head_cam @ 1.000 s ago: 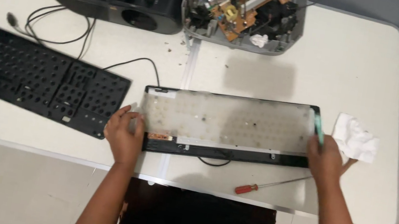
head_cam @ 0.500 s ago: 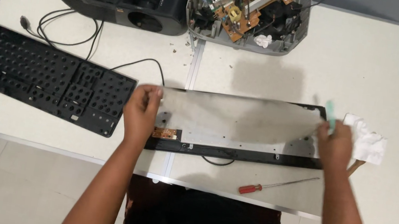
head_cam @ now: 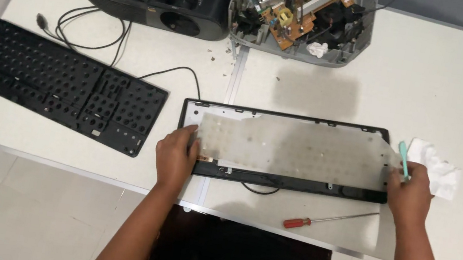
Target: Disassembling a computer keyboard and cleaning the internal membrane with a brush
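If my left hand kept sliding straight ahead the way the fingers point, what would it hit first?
Your left hand rests on the translucent membrane sheet; straight ahead it would probably cross that sheet and meet the far rim of the black keyboard tray.

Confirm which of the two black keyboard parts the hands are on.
The keyboard base at centre, covered by the translucent membrane sheet; left hand and right hand grip its ends. The perforated key frame lies untouched at left.

**What is staying out of sight**

The left hand (head_cam: pixel 175 158) is covering the sheet's (head_cam: pixel 297 150) near-left corner under its fingers. The right hand (head_cam: pixel 409 194) is hiding the green tool's (head_cam: pixel 404 159) lower end. The top edge is cutting off both machines.
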